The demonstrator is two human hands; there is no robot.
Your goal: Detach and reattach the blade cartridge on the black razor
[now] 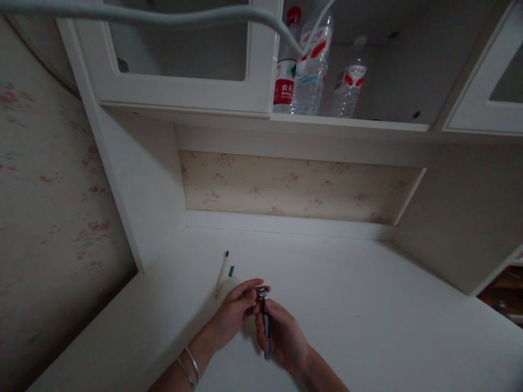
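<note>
The razor (267,329), so named by its shape, was held in both hands over the front of the worktop (368,294), its head (262,292) pointed away from the body and its handle toward it. The handle was gripped by the closed fingers of the right hand (286,335), and its lower end was left showing below them. The head was pinched by the fingers of the left hand (237,310); whether a separate part was also held there could not be told.

The step in hand was judged to be work at the head, with the handle steadied from the right. For the next move, a firm right grip and a light, careful touch by the left fingers were called for, since an edge might have been bared. A toothbrush (221,275) and a small green piece (231,271) were left lying on the worktop, beyond the left hand, apart from each other.
</note>
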